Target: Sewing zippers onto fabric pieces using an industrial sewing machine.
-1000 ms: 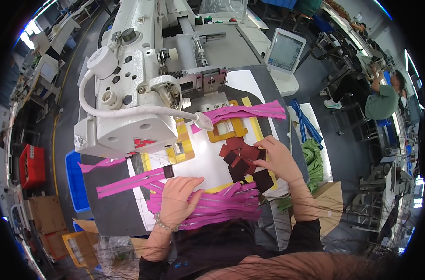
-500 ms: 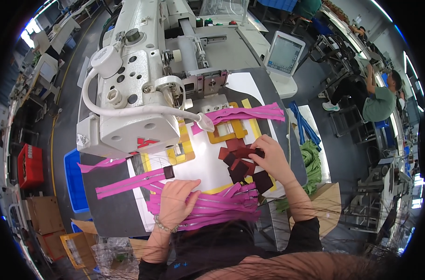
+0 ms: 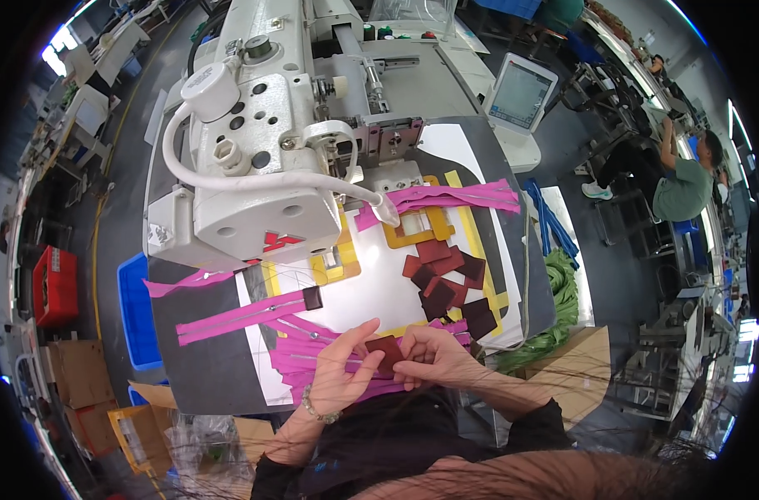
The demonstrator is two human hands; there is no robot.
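Note:
Over a pile of pink zippers [image 3: 300, 358], I hold a small dark red square patch [image 3: 385, 353] between both hands. The thumb and fingers of my left hand [image 3: 334, 371] are at its left edge, and my right hand [image 3: 438, 357] pinches its right side. More dark red and near-black patches [image 3: 434, 300] lie loosely scattered on the white sheet beyond my right hand. A single pink zipper [image 3: 246, 317] with a dark patch at its end rests to the left. Another pink zipper [image 3: 463, 195] lies across the yellow-framed clamp [image 3: 429, 229].
A large white sewing machine [image 3: 254, 167] stands over the table's far left. A screen [image 3: 521, 93] is at the far right. Blue strips [image 3: 550, 221] and green zippers [image 3: 563, 292] lie right of the table; a blue bin [image 3: 138, 312] stands left. A co-worker [image 3: 684, 179] sits farther right.
My right hand has come from the scattered patches to the zipper pile with one dark red patch. My left hand has moved right to meet it. The view has shifted slightly.

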